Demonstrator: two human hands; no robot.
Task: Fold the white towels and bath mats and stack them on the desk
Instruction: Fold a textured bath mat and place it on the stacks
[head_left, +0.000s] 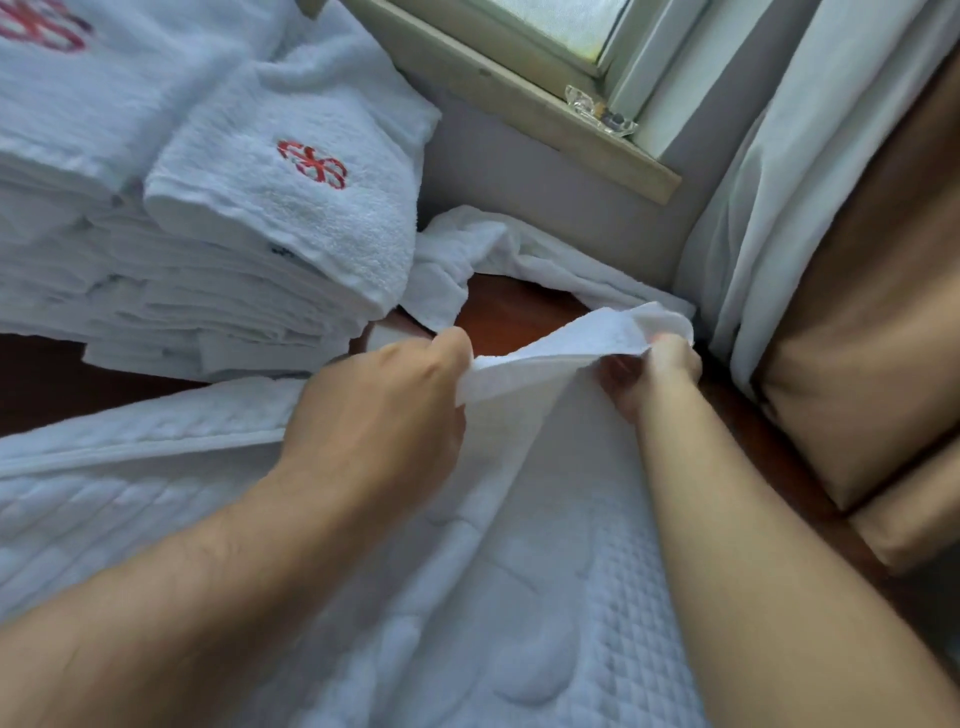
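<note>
Fingers (456, 347) of left hand (384, 410) and right hand (652, 374) pinch the raised far edge of the bath mat (519, 597), its length running back toward the person.

light: soft, even daylight from the window (558, 23) ahead of me | shadows: faint | blur: stacked towels (156, 156) smeared upper left | edges: wide-angle bowing

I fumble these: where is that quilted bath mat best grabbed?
Pinch the bath mat at its far hem, reaching over from the near side, at two spots like the left hand and right hand. It is wide and limp; one grip would sag.
</note>
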